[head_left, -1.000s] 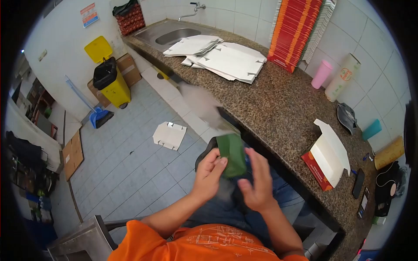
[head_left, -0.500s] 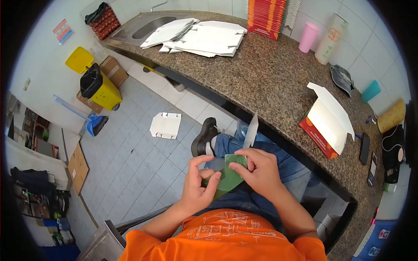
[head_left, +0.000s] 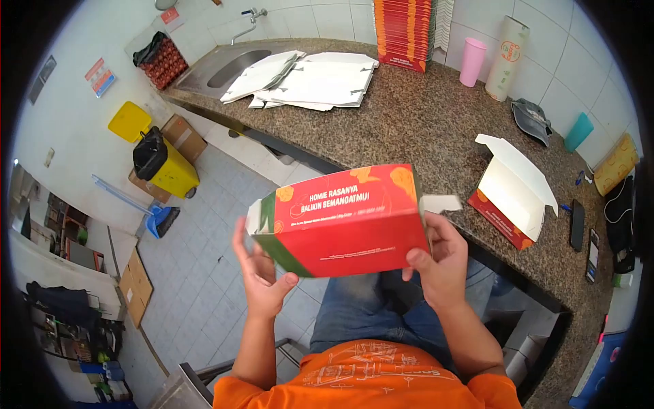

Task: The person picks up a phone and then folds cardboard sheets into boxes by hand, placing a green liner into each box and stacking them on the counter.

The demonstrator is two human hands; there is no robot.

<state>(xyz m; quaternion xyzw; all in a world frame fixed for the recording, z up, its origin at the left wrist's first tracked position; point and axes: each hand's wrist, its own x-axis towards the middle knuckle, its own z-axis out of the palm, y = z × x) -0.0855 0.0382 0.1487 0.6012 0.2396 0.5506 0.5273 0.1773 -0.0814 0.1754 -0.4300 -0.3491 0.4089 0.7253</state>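
Note:
A folded red food carton (head_left: 340, 228) with a green end and orange patches is held up over my lap, its printed side facing me. My right hand (head_left: 441, 266) grips its right end, thumb on the red front and fingers behind. At the carton's green left end is my left hand (head_left: 264, 276), its thumb by the lower corner and its fingers partly behind the end. A white flap sticks out on the right. Another carton (head_left: 514, 198), lid up and white inside, rests on the counter to the right.
Flat white cartons (head_left: 320, 78) lie on the granite counter (head_left: 422, 123) near the sink (head_left: 238, 68). A stack of red cartons (head_left: 403, 37) stands against the wall. A pink cup (head_left: 472, 61), a bottle (head_left: 507, 58), a cap (head_left: 531, 121) and phones (head_left: 577, 225) line the right side.
The carton has been raised and turned, so its red printed side now shows instead of the green end. Both hands have moved apart to its two ends. The flat floor piece is out of sight.

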